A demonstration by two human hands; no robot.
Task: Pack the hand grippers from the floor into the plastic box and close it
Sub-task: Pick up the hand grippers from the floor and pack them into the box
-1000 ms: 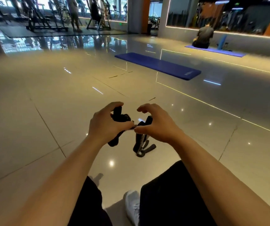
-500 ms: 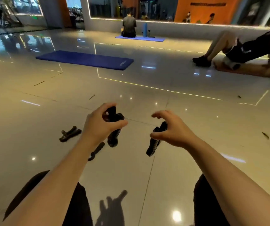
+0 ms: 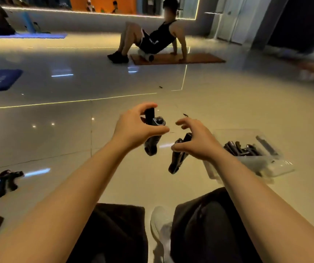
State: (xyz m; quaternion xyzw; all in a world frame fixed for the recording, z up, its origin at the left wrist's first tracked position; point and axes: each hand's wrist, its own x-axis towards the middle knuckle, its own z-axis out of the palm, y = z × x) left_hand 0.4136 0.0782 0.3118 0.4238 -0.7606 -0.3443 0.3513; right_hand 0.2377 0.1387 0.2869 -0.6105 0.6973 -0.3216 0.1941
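Fingers: left hand (image 3: 133,130) grips a black hand gripper (image 3: 153,133) | right hand (image 3: 196,141) pinches another hand gripper (image 3: 178,156), left of the clear plastic box (image 3: 266,166) holding more grippers (image 3: 243,149)

Head-worn wide view, looking forward and down over a gym floor

The single camera sits above the seated person's lap, close to both forearms, which rise from the lower corners to mid-frame; the plastic box (image 3: 266,164) lies right of centre, the floor (image 3: 57,130) curves away, and a mirrored wall crosses the top edge.
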